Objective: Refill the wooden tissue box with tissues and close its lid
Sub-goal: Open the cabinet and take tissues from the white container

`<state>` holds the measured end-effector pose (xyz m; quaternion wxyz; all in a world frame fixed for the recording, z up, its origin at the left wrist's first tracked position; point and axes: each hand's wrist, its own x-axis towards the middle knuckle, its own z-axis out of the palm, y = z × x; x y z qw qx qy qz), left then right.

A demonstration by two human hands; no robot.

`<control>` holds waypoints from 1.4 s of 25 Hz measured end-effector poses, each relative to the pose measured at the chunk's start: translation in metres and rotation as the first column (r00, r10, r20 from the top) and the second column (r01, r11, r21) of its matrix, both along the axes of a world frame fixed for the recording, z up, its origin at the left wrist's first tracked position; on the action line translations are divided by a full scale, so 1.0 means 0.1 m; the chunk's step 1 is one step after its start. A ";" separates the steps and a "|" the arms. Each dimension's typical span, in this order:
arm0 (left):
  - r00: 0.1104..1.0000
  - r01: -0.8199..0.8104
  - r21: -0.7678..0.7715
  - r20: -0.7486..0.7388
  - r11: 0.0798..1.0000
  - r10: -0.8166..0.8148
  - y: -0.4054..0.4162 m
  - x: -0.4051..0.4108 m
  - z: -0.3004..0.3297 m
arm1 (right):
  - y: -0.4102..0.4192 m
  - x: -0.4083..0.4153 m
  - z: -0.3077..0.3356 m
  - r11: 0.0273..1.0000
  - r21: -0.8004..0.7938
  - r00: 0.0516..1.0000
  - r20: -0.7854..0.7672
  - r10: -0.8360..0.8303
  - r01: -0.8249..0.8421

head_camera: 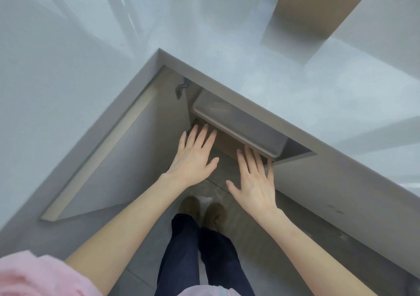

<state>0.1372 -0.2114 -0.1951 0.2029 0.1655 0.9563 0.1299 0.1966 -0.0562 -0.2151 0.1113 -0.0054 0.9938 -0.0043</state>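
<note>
Both arms stretch down toward the open cabinet: left hand [195,157] and right hand [254,180] are flat, fingers spread, palms down, holding nothing. The wooden tissue box [316,6] stands on the countertop [261,68], well apart.

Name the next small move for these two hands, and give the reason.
Probably take hold of the grey bin on the cabinet shelf and slide it out. Both the left hand and right hand are open and empty, reaching into the open cabinet, and no tissues are visible yet.
</note>
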 end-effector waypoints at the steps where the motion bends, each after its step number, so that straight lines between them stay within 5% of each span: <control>1: 1.000 -0.002 0.002 0.000 1.000 0.002 0.01 -0.03 -0.04 | 0.02 -0.05 -0.01 1.000 0.009 1.000 0.008 -0.001 0.000; 13: 0.999 -0.021 0.031 0.039 0.999 0.020 -0.07 -0.60 -0.93 | 0.11 -0.61 -0.70 0.998 -0.059 0.990 0.139 0.007 0.001; 22: 0.980 -0.103 0.159 -0.151 0.982 0.127 0.11 -1.36 -1.79 | 0.44 -1.30 -1.59 0.994 -0.059 0.996 0.024 -0.086 0.088; 28: 0.970 -0.169 0.247 -0.127 0.954 0.205 0.27 -1.76 -2.02 | 0.49 -1.75 -1.88 0.971 -0.199 0.990 -0.028 -0.141 0.132; 32: 0.964 -0.222 0.177 -0.108 0.959 0.243 0.34 -1.95 -2.15 | 0.36 -2.12 -2.00 0.731 -0.547 0.906 0.144 -0.398 0.408; 35: 0.966 -0.233 0.115 -0.086 0.966 0.244 0.39 -2.08 -2.24 | 0.25 -2.48 -1.99 0.514 -0.629 0.785 0.275 -0.555 0.583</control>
